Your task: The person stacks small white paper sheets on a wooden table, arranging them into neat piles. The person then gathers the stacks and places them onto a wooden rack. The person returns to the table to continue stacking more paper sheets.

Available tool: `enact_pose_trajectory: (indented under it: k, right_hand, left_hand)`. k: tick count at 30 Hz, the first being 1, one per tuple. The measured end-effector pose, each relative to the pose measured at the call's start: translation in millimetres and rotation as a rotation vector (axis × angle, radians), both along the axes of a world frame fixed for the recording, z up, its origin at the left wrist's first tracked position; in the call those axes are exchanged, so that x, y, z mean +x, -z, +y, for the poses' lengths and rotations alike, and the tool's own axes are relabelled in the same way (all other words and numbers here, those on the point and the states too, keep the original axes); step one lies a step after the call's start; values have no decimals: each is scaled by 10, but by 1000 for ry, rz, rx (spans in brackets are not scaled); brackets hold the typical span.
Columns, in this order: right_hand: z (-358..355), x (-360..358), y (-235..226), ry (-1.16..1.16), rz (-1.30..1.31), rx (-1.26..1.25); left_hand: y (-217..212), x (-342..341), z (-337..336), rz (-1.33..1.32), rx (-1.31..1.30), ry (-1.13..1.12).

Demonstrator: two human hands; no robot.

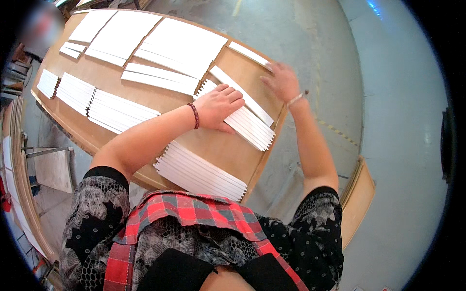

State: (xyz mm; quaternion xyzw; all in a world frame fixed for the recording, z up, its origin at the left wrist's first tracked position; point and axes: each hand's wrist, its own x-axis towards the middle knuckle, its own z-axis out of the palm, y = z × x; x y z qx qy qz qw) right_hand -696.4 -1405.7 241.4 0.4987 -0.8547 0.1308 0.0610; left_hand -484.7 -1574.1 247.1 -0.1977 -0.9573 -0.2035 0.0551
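Note:
My left hand [219, 107] lies palm down across a row of white slats [253, 127] with notched ends, fingers stretched over their top. Beside this row, a single loose white slat [242, 94] rests at a slight angle. My right hand [282, 83], a little blurred, has its fingers apart at the right edge of the brown board [208, 143]. Its fingertips are at the near end of another white strip [246, 52] along the far edge; whether they touch it I cannot tell. Close to my body lies a second row of notched slats [201, 172].
White panels of slats [182, 46] cover the board's far side, with shorter notched rows [116, 110] on its left. A raised rim borders the board. Stacked boards [22, 169] stand at left, and a wooden panel [360, 199] leans on the right. A blurred person [41, 24] is at far left.

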Motion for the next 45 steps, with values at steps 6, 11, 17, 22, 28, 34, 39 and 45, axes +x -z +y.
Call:
enact_pose_trajectory:
  k: [6, 11, 17, 22, 28, 34, 39, 45]
  right_hand:
    - [-22, -261, 360, -47, 124, -82]
    - [177, 484, 223, 5, 44, 84]
    - [216, 1145, 36, -38, 51, 30]
    - [243, 1109, 70, -59, -61, 113]
    - [348, 929, 101, -88, -153, 295]
    - [403, 1120, -188, -79, -355, 520]
    - [490, 1450, -152, -221, -587, 183]
    - [-27, 954, -363, -54, -508, 199]
  left_hand:
    - [32, 32, 3, 4, 7, 22]
    - [9, 242, 68, -71, -6, 91]
    - [-14, 281, 60, -96, -30, 72]
    - [57, 271, 35, 27, -4, 92]
    - [4, 315, 1, -119, -10, 170]
    - [-11, 331, 28, 8, 11, 185]
    - [-62, 404, 95, 135, -18, 184]
    - [-126, 465, 126, -142, -67, 206]
